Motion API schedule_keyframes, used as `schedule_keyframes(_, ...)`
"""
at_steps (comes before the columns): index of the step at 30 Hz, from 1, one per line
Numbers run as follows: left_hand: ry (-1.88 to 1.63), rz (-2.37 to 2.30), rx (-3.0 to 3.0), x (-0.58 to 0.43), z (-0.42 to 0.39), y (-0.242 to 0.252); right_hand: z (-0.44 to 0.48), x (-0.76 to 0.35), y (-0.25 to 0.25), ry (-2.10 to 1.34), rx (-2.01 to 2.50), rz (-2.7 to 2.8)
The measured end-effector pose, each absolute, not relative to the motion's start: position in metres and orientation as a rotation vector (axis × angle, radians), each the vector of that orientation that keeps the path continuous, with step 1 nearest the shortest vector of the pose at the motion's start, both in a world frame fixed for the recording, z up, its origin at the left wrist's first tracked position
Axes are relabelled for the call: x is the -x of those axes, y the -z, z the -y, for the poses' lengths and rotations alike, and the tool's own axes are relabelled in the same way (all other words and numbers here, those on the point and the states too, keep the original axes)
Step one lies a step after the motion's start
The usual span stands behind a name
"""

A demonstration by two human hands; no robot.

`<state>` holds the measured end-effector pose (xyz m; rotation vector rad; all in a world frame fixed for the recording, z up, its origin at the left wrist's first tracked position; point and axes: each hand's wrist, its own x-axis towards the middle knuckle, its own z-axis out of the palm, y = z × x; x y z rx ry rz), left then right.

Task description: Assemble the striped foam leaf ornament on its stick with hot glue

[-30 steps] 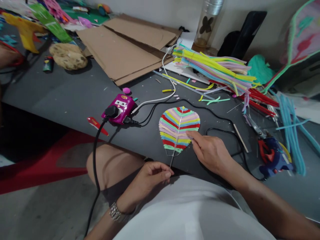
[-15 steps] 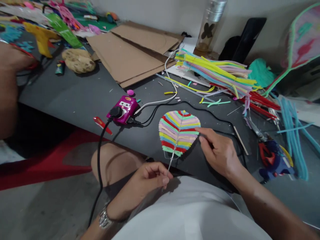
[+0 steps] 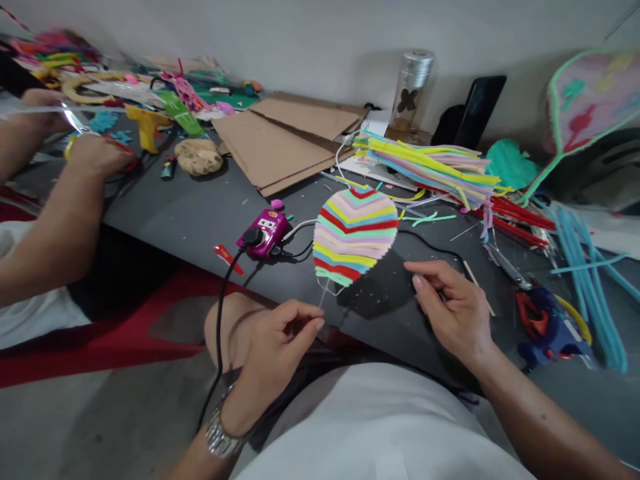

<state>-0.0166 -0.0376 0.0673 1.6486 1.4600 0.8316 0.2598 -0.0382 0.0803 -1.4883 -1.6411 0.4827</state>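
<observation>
My left hand [image 3: 285, 343] pinches the thin wire stem [image 3: 323, 297] of a fan between thumb and fingertips. The fan [image 3: 355, 233] is leaf-shaped, covered in striped rows of fuzzy pipe cleaners in red, yellow, mint, blue and lilac. It is held up above the dark table, and its shadow falls to the lower right. A bare wire loop shows at its lower edge. To the right of the fan, touching nothing I can see, is my right hand [image 3: 453, 310], index finger stretched forward and thumb apart from it.
A purple power strip [image 3: 263, 233] with black cords lies left of the fan. Behind are cardboard sheets [image 3: 290, 150] and bundled pipe cleaners [image 3: 425, 163]. Pliers [image 3: 507, 263] and a blue glue gun [image 3: 555, 327] lie right. At far left, a co-worker's hands [image 3: 97, 155] hold scissors.
The fan has been raised off the table and turned over, its stem line no longer showing across the face. My right fingertip has come away from its edge. The view has shifted left.
</observation>
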Motion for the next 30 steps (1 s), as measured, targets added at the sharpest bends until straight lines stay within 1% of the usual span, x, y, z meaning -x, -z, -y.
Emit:
schedule_keyframes(4,-0.814,-1.393,-1.548,0.012,0.044,-0.057,0.038,-0.262,-0.079,-0.515,1.508,1.61)
schedule_keyframes(8,-0.779,-1.387,-1.457,0.013,0.048,-0.046,0.039,-0.258,-0.076,-0.434,1.501,1.682)
schedule_keyframes(16,-0.745,-1.367,-1.377,0.011,0.052,-0.036,0.04,-0.239,-0.06,-0.215,1.209,2.057)
schedule_keyframes(30,-0.745,-1.35,-1.44,0.008,0.057,-0.028,0.037,-0.24,-0.062,-0.178,1.325,2.091)
